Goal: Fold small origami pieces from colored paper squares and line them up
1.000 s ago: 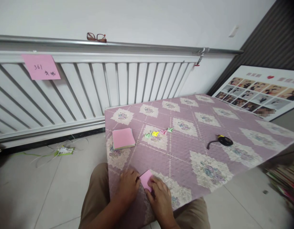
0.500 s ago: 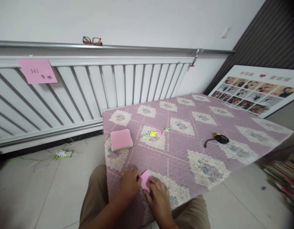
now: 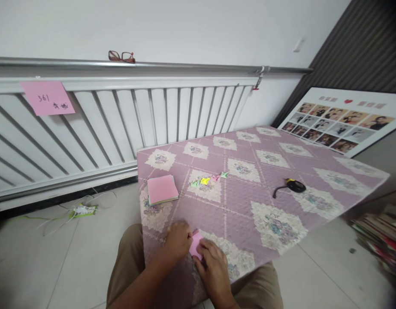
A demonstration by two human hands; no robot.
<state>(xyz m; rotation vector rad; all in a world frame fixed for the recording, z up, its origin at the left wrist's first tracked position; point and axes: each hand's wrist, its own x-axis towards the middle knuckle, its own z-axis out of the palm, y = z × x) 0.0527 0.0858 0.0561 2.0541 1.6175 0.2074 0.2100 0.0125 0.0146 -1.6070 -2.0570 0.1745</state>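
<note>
A small folded piece of pink paper (image 3: 195, 246) lies on the patterned tablecloth near the table's front edge, between my two hands. My left hand (image 3: 179, 240) is closed, its fingertips pinching the paper's upper left edge. From the right, my right hand (image 3: 214, 262) grips the paper, thumb at the lower edge and fingers over its right side. A stack of square paper (image 3: 162, 189), pink sheet on top, sits further back on the left. Behind my hands stand several small folded paper pieces in a row, among them a yellow one (image 3: 204, 181) and a green one (image 3: 224, 174).
A black tape measure (image 3: 296, 185) with a strap lies on the table's right part. Beyond the table's far edge runs a white radiator (image 3: 172, 113), with glasses (image 3: 122, 56) on the pipe above. A photo board (image 3: 342, 118) leans at the right.
The left hand has shifted slightly along the paper's upper left edge, and the top of the paper now looks bent over. The whole view has moved a little.
</note>
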